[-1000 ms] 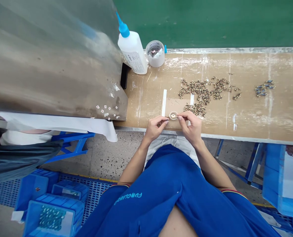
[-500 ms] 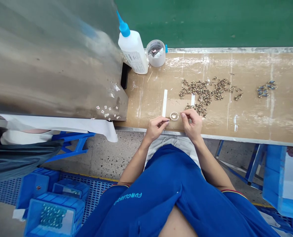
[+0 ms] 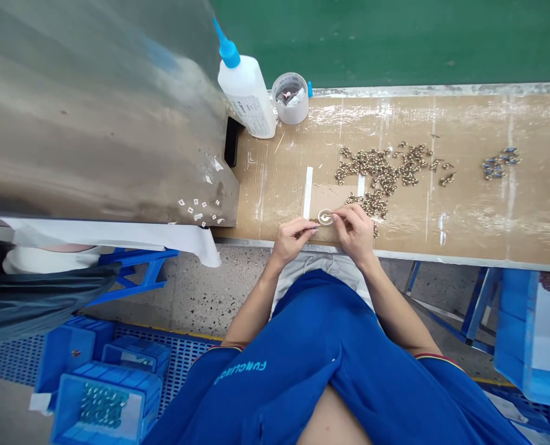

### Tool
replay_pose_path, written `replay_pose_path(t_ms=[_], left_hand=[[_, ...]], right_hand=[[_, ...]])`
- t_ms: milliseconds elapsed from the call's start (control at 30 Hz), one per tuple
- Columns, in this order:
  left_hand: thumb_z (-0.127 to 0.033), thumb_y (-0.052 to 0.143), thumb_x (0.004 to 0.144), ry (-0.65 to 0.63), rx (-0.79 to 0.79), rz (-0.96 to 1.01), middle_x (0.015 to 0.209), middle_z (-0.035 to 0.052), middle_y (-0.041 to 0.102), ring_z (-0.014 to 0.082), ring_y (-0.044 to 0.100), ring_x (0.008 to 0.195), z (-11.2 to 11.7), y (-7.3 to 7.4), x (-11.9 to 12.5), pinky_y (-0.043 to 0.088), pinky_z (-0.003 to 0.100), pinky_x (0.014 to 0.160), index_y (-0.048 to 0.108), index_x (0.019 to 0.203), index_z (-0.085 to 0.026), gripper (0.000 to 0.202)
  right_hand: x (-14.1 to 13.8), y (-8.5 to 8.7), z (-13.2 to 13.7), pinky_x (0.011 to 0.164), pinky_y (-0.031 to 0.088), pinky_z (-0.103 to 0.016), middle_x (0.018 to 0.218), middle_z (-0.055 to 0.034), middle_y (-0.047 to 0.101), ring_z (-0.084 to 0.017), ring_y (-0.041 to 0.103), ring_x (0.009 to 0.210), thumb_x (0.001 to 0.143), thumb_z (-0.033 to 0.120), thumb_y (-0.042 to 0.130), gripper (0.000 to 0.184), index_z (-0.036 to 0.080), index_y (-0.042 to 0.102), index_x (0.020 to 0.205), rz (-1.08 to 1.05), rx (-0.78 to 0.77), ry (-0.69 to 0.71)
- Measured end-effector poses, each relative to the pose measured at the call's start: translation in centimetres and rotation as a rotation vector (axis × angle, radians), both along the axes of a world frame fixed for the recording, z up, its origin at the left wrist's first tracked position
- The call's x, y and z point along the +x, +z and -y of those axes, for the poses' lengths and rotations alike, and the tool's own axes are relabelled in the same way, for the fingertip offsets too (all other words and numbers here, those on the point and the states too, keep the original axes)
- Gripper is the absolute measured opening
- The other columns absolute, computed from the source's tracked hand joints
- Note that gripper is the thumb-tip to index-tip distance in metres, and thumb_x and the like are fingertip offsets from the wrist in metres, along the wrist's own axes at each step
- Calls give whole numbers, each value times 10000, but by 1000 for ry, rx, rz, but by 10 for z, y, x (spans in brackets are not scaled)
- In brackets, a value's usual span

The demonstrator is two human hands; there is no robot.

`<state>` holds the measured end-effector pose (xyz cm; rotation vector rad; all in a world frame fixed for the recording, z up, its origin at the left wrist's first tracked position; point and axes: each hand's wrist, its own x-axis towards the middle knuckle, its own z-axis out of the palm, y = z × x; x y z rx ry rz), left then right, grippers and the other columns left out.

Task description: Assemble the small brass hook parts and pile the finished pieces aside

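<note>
My left hand [image 3: 292, 238] rests at the near edge of the brown workbench [image 3: 465, 210], fingers pinched on a tiny part too small to name. My right hand [image 3: 355, 232] is pinched too, holding a thin stick whose tip reaches into a small round white dish [image 3: 325, 217] between the two hands. Just beyond my right hand lies a spread pile of small brass-coloured metal parts [image 3: 381, 170]. A white strip [image 3: 308, 191] lies on the bench behind the dish.
A white squeeze bottle with a blue nozzle [image 3: 245, 89] and a roll of tape [image 3: 291, 97] stand at the back left. A few bluish parts [image 3: 497, 162] lie far right. A metal housing [image 3: 94, 111] fills the left. Blue crates [image 3: 99, 402] sit on the floor.
My right hand drew back from the dish to the right, then returned so the stick tip is at the dish again. My left hand has hardly moved.
</note>
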<state>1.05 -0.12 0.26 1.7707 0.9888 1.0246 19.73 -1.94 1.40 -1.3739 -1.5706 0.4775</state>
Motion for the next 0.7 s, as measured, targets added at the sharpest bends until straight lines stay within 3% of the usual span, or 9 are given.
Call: replay_pose_path(t_ms=[367, 533, 600, 700], left_hand=[[-302, 644, 967, -45, 114, 59, 774, 60, 747, 132, 678, 685, 4, -3, 1, 548, 250, 656, 800, 961, -174, 201], [-298, 640, 969, -36, 81, 46, 798, 67, 759, 134, 684, 686, 3, -3, 0, 543, 248, 640, 797, 960, -176, 199], [-280, 638, 968, -29, 69, 50, 796, 66, 758, 129, 679, 679, 3, -2, 0, 531, 239, 625, 795, 965, -174, 189], [-275, 644, 963, -11, 73, 61, 747, 49, 736, 120, 659, 654, 3, -2, 0, 508, 227, 604, 791, 962, -172, 180]], right_hand=[[1, 0, 2, 655, 541, -317, 894, -66, 687, -193, 654, 790, 987, 294, 561, 177, 235, 712, 914, 45, -57, 22], [1, 1, 3, 691, 561, -325, 927, -57, 707, -178, 655, 746, 992, 303, 550, 228, 231, 656, 1180, -12, -34, 16], [10, 4, 3, 736, 569, -340, 946, -58, 718, -182, 669, 770, 994, 311, 539, 287, 225, 617, 1257, -12, -10, -35], [39, 9, 3, 771, 559, -354, 949, -66, 722, -198, 679, 843, 995, 329, 522, 244, 217, 652, 1169, 42, 11, -209]])
